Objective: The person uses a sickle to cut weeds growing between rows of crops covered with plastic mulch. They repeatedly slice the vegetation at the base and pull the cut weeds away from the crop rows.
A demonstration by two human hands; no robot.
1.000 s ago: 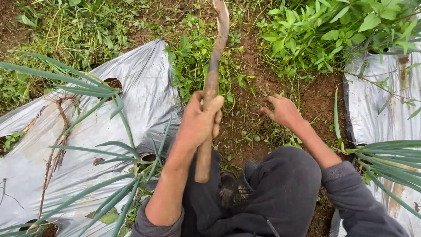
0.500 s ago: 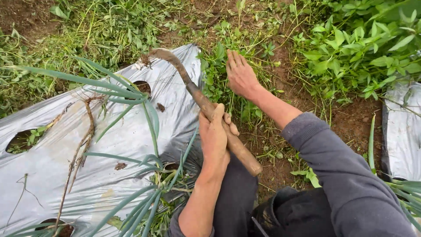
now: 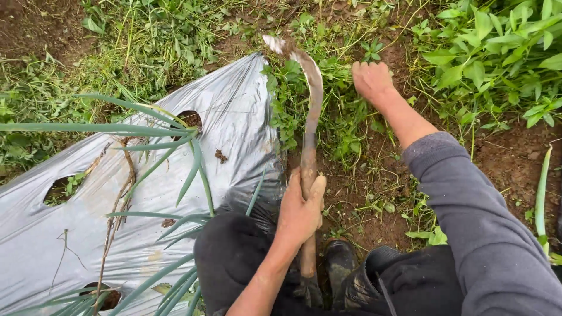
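The left hand (image 3: 300, 212) is wrapped tight around the wooden handle of a sickle (image 3: 308, 158), thumb pressed up along the shaft. The handle stands nearly straight up the middle of the view; its lower end drops between the person's knees and is hidden there. The rusty curved blade arches up and to the left, its tip over the weeds (image 3: 293, 111) just beside the right edge of a sheet of silver plastic mulch (image 3: 175, 193).

The right hand (image 3: 371, 80) is closed in a fist among the low green weeds right of the blade, gripping a bunch of them; the stems inside the fist cannot be made out. Its dark grey sleeve (image 3: 468, 222) runs down to the lower right corner.

The ground is damp reddish-brown soil (image 3: 503, 169), outdoors, in a furrow between planted beds. The mulch covers the bed on the left, with round planting holes and long blue-green onion leaves (image 3: 146, 131) spreading over it. Taller leafy plants (image 3: 503, 52) fill the upper right corner. A muddy black boot (image 3: 342, 257) shows at the bottom edge, partly covered by dark trousers.
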